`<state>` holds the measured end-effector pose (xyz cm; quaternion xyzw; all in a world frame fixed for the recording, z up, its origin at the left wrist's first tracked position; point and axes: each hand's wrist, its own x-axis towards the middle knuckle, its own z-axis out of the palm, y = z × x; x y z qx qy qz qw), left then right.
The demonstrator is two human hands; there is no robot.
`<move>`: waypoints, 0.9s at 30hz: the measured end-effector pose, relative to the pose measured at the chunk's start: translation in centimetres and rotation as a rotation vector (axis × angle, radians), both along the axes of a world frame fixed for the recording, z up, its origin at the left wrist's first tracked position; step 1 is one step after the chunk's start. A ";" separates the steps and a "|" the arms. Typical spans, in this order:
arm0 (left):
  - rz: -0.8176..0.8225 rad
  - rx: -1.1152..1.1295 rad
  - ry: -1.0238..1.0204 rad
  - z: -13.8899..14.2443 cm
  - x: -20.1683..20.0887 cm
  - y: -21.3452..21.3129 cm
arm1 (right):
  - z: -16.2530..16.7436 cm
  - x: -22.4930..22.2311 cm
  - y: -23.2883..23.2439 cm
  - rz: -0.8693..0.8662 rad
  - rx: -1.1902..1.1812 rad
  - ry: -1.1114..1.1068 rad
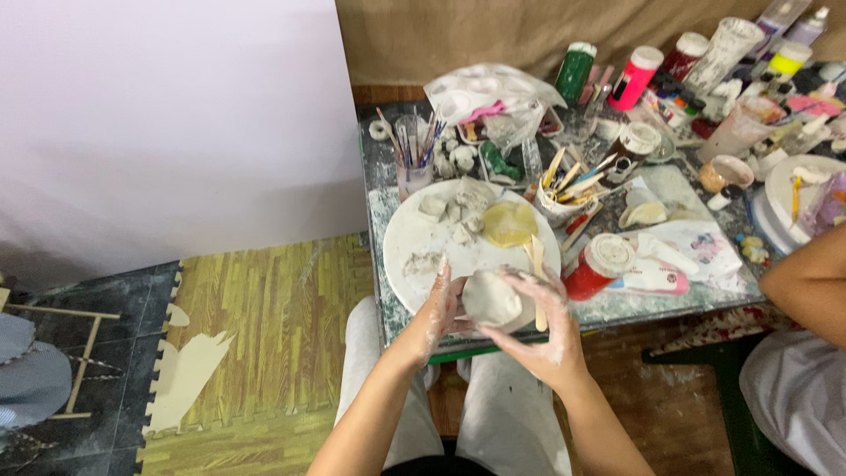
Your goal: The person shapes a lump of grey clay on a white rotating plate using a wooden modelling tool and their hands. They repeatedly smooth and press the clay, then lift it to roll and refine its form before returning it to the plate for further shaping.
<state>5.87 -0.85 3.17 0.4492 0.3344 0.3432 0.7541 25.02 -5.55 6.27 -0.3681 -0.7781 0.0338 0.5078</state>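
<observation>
Two clay-dusted hands are cupped around a rounded lump of pale grey clay (492, 300), held over the near rim of a round white board (414, 242). The left hand (441, 308) grips its side; the right hand (545, 326) supports it while pinching a flat wooden modelling stick (538, 282), whose long axis points away from the person.

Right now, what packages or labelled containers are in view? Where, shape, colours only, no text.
Red jar: table's front edge, right of the hands; squat cylinder, white lid.
Green bottle: back of table; upright, white cap.
Pink bottle: right of the green one; black label patch, white cap.
Yellow bottle: far back right; white cap.
Flat packet: beside the red jar; white and pink.
No screens or signs.
</observation>
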 end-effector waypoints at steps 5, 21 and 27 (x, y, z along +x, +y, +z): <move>0.327 0.445 0.335 -0.8 -0.5 -1.3 | -1.7 -1.7 -0.5 -0.289 -0.121 0.050; 0.546 0.906 0.689 -1.8 0.0 -3.1 | -3.3 -2.7 -1.1 -0.567 -0.279 -0.224; 0.656 1.031 0.706 -3.5 -2.5 -3.1 | -2.1 -0.8 -3.1 -0.472 -0.178 -0.112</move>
